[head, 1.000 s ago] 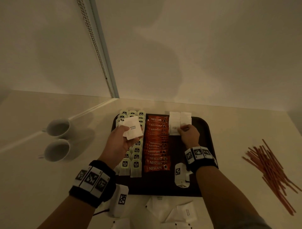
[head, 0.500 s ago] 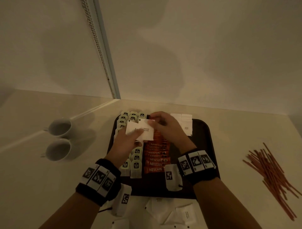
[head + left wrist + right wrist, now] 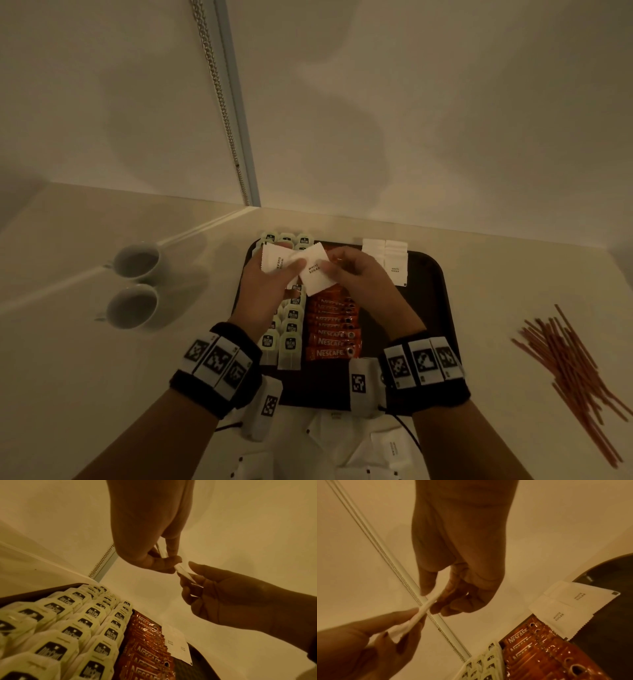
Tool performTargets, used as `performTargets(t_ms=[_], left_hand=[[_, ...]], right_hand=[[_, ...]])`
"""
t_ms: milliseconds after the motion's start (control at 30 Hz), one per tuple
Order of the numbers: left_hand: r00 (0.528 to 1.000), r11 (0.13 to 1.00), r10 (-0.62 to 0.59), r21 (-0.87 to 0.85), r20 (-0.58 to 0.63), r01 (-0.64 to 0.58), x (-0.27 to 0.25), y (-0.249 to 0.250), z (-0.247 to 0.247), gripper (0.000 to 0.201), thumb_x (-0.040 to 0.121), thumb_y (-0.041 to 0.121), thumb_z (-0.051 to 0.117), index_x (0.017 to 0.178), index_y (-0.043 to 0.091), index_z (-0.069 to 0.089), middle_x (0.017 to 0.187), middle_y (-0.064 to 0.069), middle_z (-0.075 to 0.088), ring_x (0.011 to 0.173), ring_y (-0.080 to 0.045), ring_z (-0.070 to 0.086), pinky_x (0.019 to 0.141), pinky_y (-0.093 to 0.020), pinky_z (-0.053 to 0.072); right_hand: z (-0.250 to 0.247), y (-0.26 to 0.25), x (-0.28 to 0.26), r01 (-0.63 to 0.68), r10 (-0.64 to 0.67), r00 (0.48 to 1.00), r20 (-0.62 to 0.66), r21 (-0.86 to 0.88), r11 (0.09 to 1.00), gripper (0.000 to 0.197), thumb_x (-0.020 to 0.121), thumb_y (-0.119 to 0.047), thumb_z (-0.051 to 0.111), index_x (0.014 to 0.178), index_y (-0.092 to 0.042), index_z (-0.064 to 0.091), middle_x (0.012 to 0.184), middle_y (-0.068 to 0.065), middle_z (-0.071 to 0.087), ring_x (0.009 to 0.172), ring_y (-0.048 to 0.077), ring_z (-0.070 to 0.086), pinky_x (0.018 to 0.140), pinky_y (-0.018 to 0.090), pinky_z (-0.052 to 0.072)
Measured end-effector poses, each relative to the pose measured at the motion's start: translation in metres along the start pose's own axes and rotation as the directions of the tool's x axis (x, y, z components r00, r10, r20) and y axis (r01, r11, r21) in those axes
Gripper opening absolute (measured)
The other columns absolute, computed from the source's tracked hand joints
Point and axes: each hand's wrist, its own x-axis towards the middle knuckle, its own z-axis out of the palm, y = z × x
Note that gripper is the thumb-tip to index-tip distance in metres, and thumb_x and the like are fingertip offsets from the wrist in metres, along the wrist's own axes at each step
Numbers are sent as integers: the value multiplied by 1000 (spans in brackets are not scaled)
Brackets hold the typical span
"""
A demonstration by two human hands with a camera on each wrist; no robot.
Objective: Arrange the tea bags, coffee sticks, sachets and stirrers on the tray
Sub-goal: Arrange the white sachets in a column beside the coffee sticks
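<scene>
My left hand (image 3: 289, 260) grips a few white sugar sachets (image 3: 274, 263) above the far left of the dark tray (image 3: 431, 308). My right hand (image 3: 330, 263) pinches one sachet (image 3: 317, 275) fanned out from them; its corner lies under my left thumb. That sachet shows edge-on in the wrist views (image 3: 181, 570) (image 3: 426, 605). Rows of tea bags (image 3: 291, 329) fill the tray's left side, with orange coffee sticks (image 3: 332, 337) beside them. Two sachets (image 3: 385, 260) lie at the far edge of the tray. The orange stirrers (image 3: 575, 370) lie on the counter to the right.
Two white cups (image 3: 137, 262) (image 3: 132, 306) stand on the counter left of the tray. Loose sachets (image 3: 376, 445) lie at the counter's near edge, under my wrists. A wall with a bead chain (image 3: 222, 102) rises right behind the tray.
My right hand left the two sachets laid on the tray, moved left to my left hand and took hold of one sachet there. That sachet now fans out to the right.
</scene>
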Motion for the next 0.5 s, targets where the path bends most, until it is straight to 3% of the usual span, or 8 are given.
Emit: performTargets(t_ms=[100, 200, 267, 367, 433, 500], left_hand=[[1000, 1000, -15, -8, 25, 15, 0, -1, 3, 18, 87, 10, 64, 104, 17, 62, 93, -4, 68, 78, -15, 66, 54, -23, 50], [994, 984, -88, -150, 62, 96, -1, 0, 2, 17, 95, 11, 46, 102, 14, 62, 87, -6, 73, 72, -17, 67, 54, -22, 50], [994, 970, -105, -216, 39, 111, 1, -4, -2, 23, 96, 9, 38, 102, 13, 59, 92, -12, 72, 73, -21, 67, 57, -24, 48], [995, 972, -97, -215, -22, 90, 3, -8, -5, 25, 96, 8, 39, 105, 19, 59, 116, -21, 63, 96, -34, 60, 75, -36, 45], [994, 969, -104, -228, -21, 96, 3, -9, -5, 27, 95, 6, 40, 104, 23, 59, 121, -20, 60, 102, -39, 58, 80, -40, 45], [994, 966, -113, -236, -12, 107, 1, -7, -5, 27, 96, 7, 41, 103, 25, 59, 120, -19, 60, 99, -39, 59, 77, -39, 47]], right_hand=[[-7, 3, -4, 8, -10, 999, -52, -31, 999, 8, 88, -25, 62, 91, -19, 67, 96, 5, 70, 88, 21, 67, 78, 34, 58], [-25, 24, -8, -64, 84, 984, -155, 133, 989, 11, 88, -16, 61, 96, -10, 66, 100, 8, 69, 92, 20, 67, 75, 27, 57], [-41, 47, -9, -94, 157, 942, -296, 216, 972, 13, 90, -11, 59, 101, -7, 64, 102, 8, 67, 93, 20, 65, 72, 24, 55], [-66, 81, -5, -180, 274, 833, -480, 233, 956, 17, 92, -9, 55, 109, -6, 60, 107, 6, 64, 89, 14, 62, 76, 25, 54], [-81, 97, 1, -257, 306, 777, -550, 168, 952, 15, 93, -12, 54, 107, -10, 60, 107, 7, 63, 89, 15, 60, 81, 31, 54], [-93, 112, 9, -330, 303, 749, -589, 66, 942, 18, 93, -16, 56, 109, -10, 62, 110, 8, 65, 95, 20, 61, 89, 40, 53]])
